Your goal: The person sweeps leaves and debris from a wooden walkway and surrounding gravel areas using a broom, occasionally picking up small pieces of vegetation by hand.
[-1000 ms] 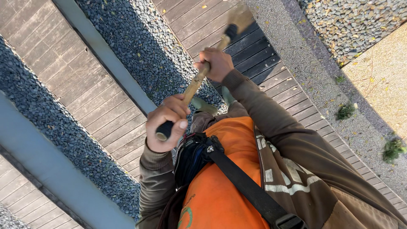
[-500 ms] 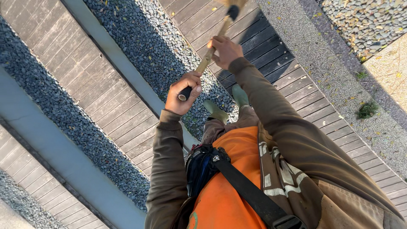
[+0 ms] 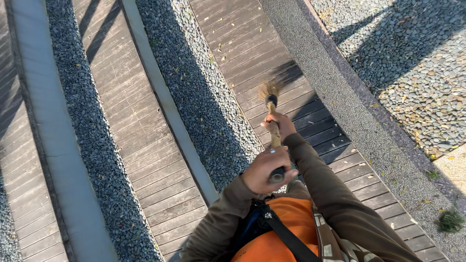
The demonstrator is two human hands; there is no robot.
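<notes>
Outdoors, I look straight down on a wooden boardwalk (image 3: 242, 43) of dark planks, partly in shadow, scattered with small yellow leaves (image 3: 224, 46). To the boardwalk's left runs a band of dark gravel (image 3: 204, 97), then a pale concrete kerb (image 3: 165, 106), then a second plank strip (image 3: 131, 126) and another gravel band (image 3: 92, 131). On the boardwalk's right a pebbled border (image 3: 340, 97) separates it from a bed of larger rounded stones (image 3: 417, 58).

Below the boardwalk's shaded stretch I see my own torso: brown sleeves, an orange vest (image 3: 272, 237) and a black strap (image 3: 286, 235) crossing it.

Both arms reach forward over the boardwalk. My right arm (image 3: 335, 194) is bent at the elbow, and its right hand (image 3: 279, 125) is wrapped around the middle of the broom handle (image 3: 275, 138), knuckles up. My left hand (image 3: 267, 170) sits nearer my chest, fingers curled tight over the handle's dark butt end, wrist cocked upward.

The broom (image 3: 272, 104) points away from me along the planks; its straw bristles (image 3: 268, 90) fan out over the shaded boards just beyond the right hand, and I cannot tell whether they touch the wood.
</notes>
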